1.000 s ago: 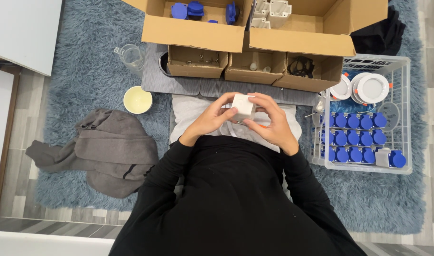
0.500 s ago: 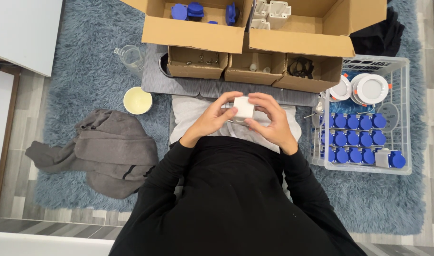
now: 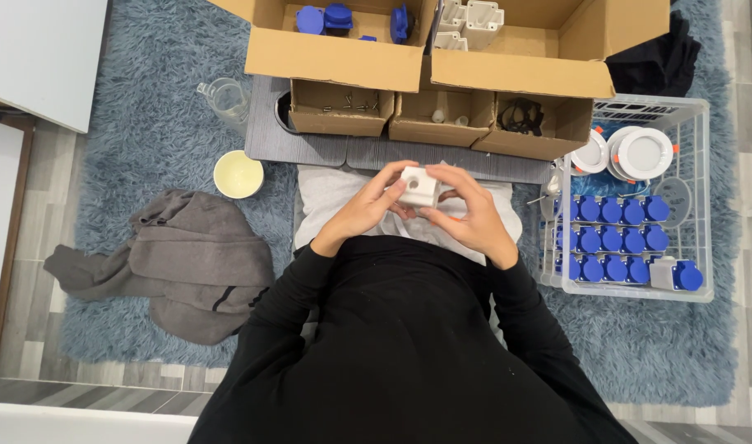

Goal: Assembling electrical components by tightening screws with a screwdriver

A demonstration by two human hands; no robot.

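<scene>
I hold a small white plastic box-shaped part (image 3: pixel 418 186) with a round hole in its face, in front of my chest. My left hand (image 3: pixel 364 210) grips it from the left and below. My right hand (image 3: pixel 468 215) wraps around it from the right, fingers curled over its top edge. Both arms are in black sleeves. The part hangs above a white cloth (image 3: pixel 325 197) on my lap.
Two big open cardboard boxes (image 3: pixel 343 57) (image 3: pixel 548 66) hold blue and white parts; three small cardboard trays (image 3: pixel 441 119) sit below them. A white wire basket (image 3: pixel 696 205) at right holds several blue parts and white round lamps. Left: cream bowl (image 3: pixel 238 174), clear cup (image 3: pixel 226 97), grey garment (image 3: pixel 187 263).
The white part has turned slightly in my hands; both hands stay at the same place.
</scene>
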